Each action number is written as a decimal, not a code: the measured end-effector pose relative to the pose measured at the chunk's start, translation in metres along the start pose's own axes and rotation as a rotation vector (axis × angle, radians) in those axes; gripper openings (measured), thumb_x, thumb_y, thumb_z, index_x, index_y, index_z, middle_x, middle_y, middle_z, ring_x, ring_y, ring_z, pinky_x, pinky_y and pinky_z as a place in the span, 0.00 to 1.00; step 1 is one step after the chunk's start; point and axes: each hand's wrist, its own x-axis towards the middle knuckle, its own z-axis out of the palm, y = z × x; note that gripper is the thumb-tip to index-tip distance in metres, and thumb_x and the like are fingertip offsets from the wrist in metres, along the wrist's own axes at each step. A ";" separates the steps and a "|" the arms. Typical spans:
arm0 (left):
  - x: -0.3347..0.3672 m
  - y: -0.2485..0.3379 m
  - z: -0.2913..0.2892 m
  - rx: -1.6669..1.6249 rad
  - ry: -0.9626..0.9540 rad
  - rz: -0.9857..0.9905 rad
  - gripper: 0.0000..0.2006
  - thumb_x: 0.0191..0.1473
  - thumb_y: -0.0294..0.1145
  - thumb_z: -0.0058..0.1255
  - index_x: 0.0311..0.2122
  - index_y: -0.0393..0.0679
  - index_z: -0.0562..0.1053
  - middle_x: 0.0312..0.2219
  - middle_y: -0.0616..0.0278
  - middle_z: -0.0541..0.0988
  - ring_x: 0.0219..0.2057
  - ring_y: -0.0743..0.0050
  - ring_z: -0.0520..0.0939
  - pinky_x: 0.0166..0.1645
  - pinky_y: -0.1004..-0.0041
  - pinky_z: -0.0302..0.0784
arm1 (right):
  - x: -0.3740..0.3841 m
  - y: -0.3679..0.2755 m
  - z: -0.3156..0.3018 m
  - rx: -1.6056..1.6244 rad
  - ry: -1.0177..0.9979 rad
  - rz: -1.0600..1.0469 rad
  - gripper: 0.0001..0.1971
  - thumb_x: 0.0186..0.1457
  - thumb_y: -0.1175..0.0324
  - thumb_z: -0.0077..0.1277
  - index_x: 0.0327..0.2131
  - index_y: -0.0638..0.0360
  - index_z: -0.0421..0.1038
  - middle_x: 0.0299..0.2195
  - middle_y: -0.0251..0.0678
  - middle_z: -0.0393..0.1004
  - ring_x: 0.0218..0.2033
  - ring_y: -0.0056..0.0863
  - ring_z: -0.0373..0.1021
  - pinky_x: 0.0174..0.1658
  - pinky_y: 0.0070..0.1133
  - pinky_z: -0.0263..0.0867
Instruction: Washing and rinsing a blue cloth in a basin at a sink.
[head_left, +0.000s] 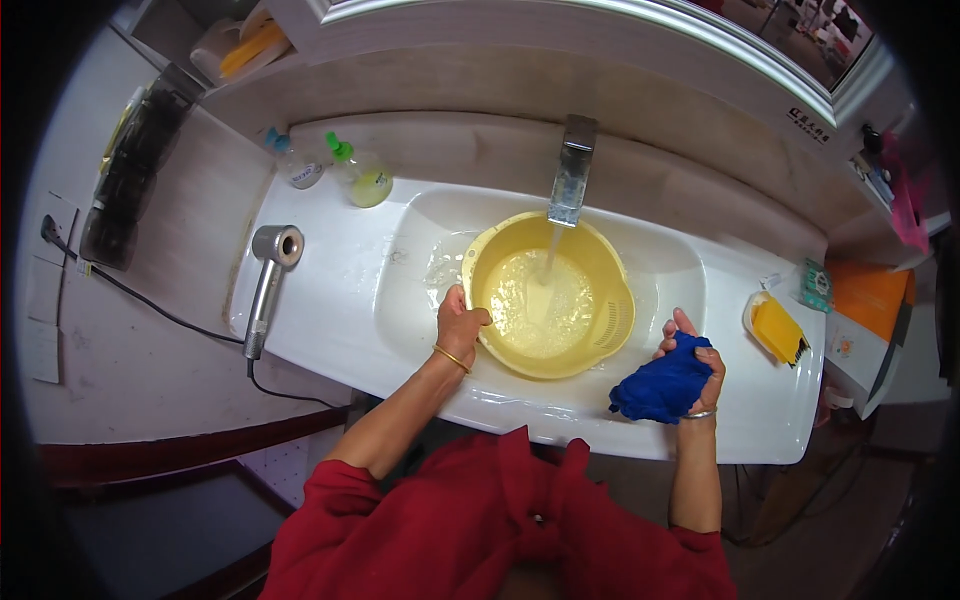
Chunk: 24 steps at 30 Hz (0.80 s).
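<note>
A yellow plastic basin [480,262] with a slotted drain patch on its right side rests in the white sink [665,265]. Water streams from the square metal faucet [573,170] into it, and the water inside is rippling. My left hand [461,328] grips the basin's left rim, thumb over the edge. Over the sink's front right edge, my right hand [708,375] holds a bunched blue cloth [662,382], with the thumb pressed on it and some fingers showing behind. The cloth hangs apart from the basin.
On the left counter lies a silver hair dryer [268,285] with its cord. Two pump bottles, one with a green top [362,175] and one blue-topped [297,163], stand at the back left. A yellow brush-like item [777,328] and a green packet [816,285] sit at the right end.
</note>
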 end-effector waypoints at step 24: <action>-0.023 0.045 0.021 -0.147 -0.174 -0.016 0.18 0.35 0.13 0.41 0.37 0.37 0.63 0.32 0.58 0.71 0.33 0.72 0.74 0.38 0.77 0.72 | -0.001 0.001 -0.035 -0.213 0.319 0.187 0.17 0.49 0.69 0.46 0.43 0.67 0.63 0.31 0.46 0.71 0.32 0.33 0.70 0.36 0.26 0.69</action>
